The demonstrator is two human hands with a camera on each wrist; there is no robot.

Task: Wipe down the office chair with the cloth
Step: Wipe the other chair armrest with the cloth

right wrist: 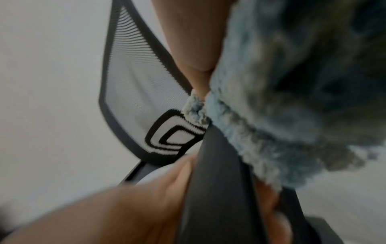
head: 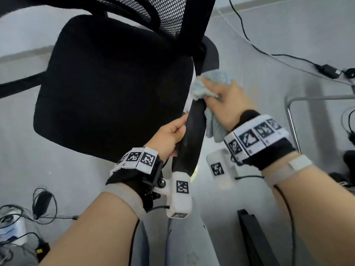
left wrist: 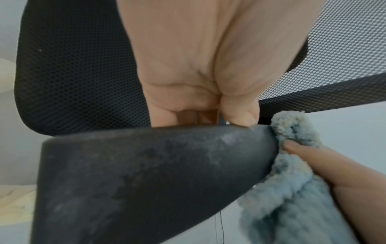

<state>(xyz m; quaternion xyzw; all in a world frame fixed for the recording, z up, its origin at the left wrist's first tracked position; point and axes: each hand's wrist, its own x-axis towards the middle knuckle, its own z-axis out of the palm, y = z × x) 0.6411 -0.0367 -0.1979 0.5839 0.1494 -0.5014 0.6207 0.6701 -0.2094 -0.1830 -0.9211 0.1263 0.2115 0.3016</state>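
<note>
On the armrest [head: 194, 131], cloth [head: 207, 87] under right hand [head: 228, 104], above left hand [head: 169, 137].

Fluffy blue cloth [head: 211, 81], matt dusty plastic armrest [head: 192, 135], black fabric seat [head: 115, 83], mesh backrest [head: 169, 14].

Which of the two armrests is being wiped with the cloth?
The armrest nearest the person: the left hand grips it while the right hand presses the cloth on it. The other armrest across the seat is untouched.
</note>
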